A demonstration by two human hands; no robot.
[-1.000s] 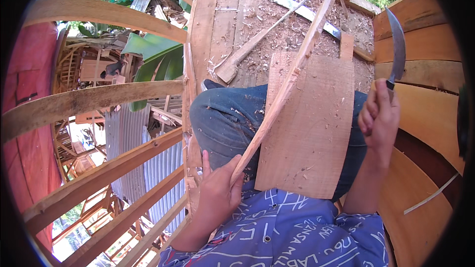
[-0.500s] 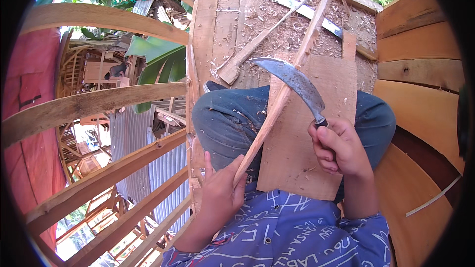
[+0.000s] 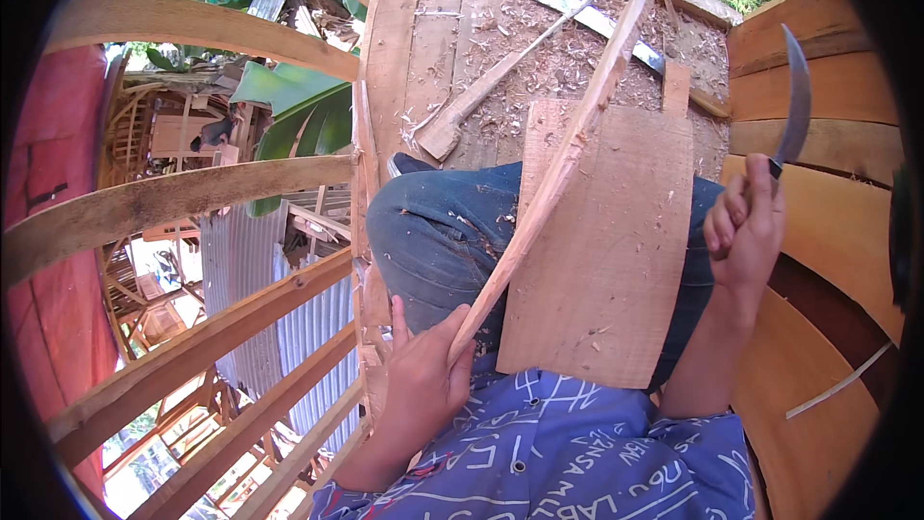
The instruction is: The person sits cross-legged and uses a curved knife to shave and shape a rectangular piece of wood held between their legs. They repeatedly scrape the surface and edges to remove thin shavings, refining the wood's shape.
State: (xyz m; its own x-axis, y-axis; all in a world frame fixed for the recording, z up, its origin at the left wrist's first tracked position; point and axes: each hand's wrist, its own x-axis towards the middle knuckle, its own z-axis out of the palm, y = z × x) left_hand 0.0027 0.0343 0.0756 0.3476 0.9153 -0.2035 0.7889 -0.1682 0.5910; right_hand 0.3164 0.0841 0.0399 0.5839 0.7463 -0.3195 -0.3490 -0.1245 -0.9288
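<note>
A long wooden stick with a roughly hewn surface slants from my lap up to the far edge. My left hand is closed round its near end, with one finger sticking out. Raised at the right, my right hand grips a curved sickle-like knife by its dark handle, most of which the fingers hide. The blade points upward, apart from the stick. Across my legs lies a flat wooden board, and the stick passes over its left side.
Wood shavings cover the plank floor. On it lie a tapered piece of wood and a long shiny blade. Slatted rails stand at the left, with a drop beyond them. A plank wall closes the right side.
My right hand has swung the knife up and to the right, away from the stick, and the blade now points upward. My left hand keeps its hold on the stick.
</note>
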